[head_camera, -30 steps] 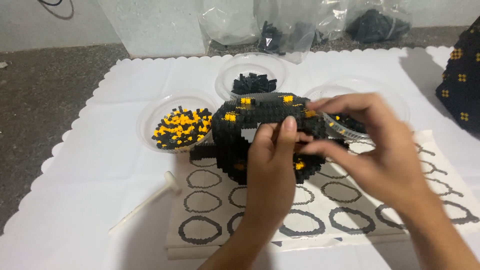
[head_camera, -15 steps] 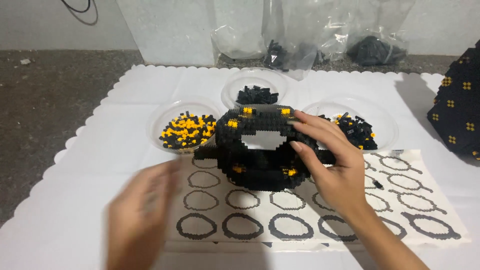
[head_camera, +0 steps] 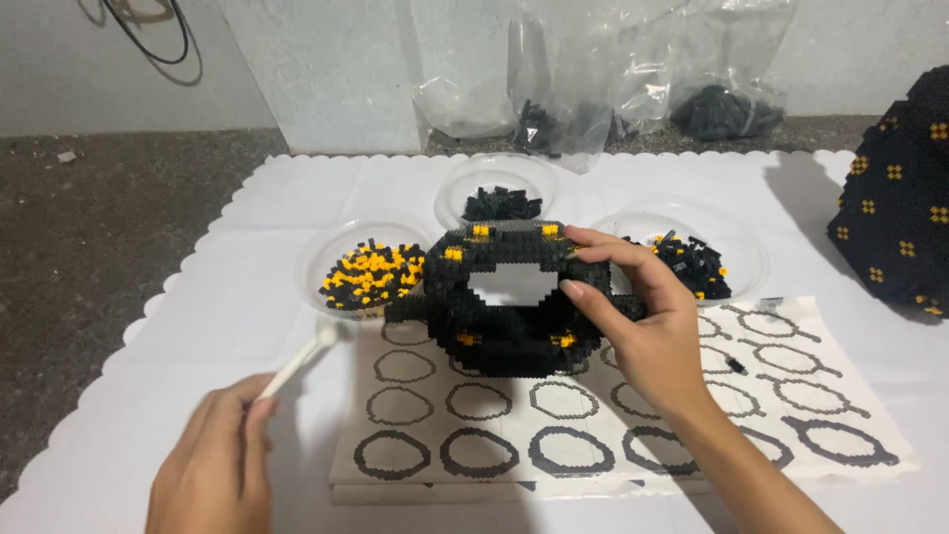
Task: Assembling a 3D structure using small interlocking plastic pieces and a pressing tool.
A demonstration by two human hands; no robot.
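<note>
Head camera showed our two hands over a worktop [head_camera: 840, 494] covered with a white scalloped sheet [head_camera: 198, 297]. Our right hand [head_camera: 647, 331] had closed its grip on the right side of a black ring-shaped brick model [head_camera: 509, 297] dotted with yellow bricks; the thumb lay on the inner edge of the ring's opening and the fingers curled over its top and outer rim. We held the model tilted towards us, above the upper edge of a printed sheet of ring outlines [head_camera: 613, 415] that lay flat under it.

Our left hand [head_camera: 213, 465] sat low at the near left, its grip pinched shut around the lower end of a thin white tool [head_camera: 297, 366]. The tool ran up and to the right, its broader tip ending just beside the left corner of the printed sheet and near the closest bowl.

Behind the model we saw three clear plastic bowls: the left bowl [head_camera: 341, 247] held mixed yellow and black bricks, the middle bowl [head_camera: 499, 183] held black bricks, and the right bowl [head_camera: 732, 237] held mostly black bricks with a few yellow ones. Clear plastic bags [head_camera: 593, 99] with dark pieces stood at the back against the wall. A second black model with yellow squares [head_camera: 895, 208] stood at the far right edge, well apart from both hands.
</note>
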